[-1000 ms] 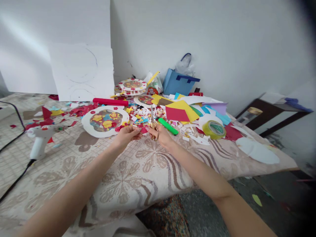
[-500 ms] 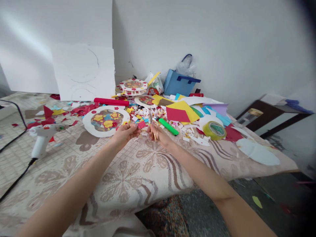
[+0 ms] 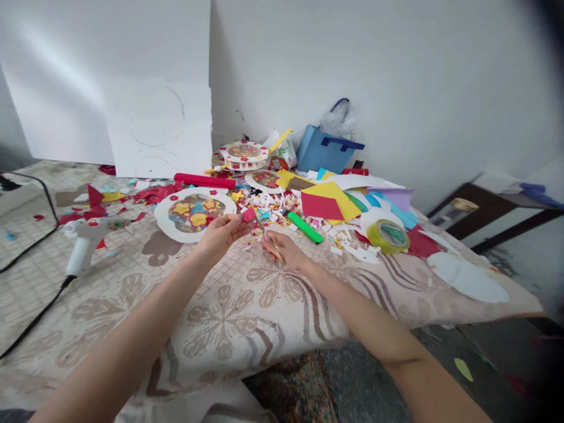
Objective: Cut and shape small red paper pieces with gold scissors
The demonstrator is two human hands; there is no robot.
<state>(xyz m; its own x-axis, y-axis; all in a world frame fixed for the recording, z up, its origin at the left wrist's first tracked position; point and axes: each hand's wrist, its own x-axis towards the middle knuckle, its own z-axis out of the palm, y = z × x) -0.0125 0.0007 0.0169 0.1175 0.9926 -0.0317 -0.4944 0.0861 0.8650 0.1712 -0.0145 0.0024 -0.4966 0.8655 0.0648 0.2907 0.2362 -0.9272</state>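
My left hand (image 3: pixel 222 230) pinches a small red paper piece (image 3: pixel 248 214) just above the patterned tablecloth (image 3: pixel 229 305). My right hand (image 3: pixel 282 249) is closed round small gold-handled scissors (image 3: pixel 267 233), whose blades point up and left toward the red piece. Both hands hover in front of a heap of coloured paper scraps (image 3: pixel 282 211). A white round plaque with yellow and red paper flowers (image 3: pixel 194 211) lies just left of my left hand.
A white glue gun (image 3: pixel 83 247) with a black cord lies at the left. A green marker (image 3: pixel 305 227), a yellow tape roll (image 3: pixel 385 235), coloured paper sheets (image 3: pixel 328 202), a red roll (image 3: pixel 204 180), a blue bag (image 3: pixel 328 150) and white boards (image 3: pixel 158 126) surround the scraps. The table edge drops off at the right.
My left hand lifted the red piece up and a little right. The scissors tilted from upright to pointing left at it. The view shifted slightly right.
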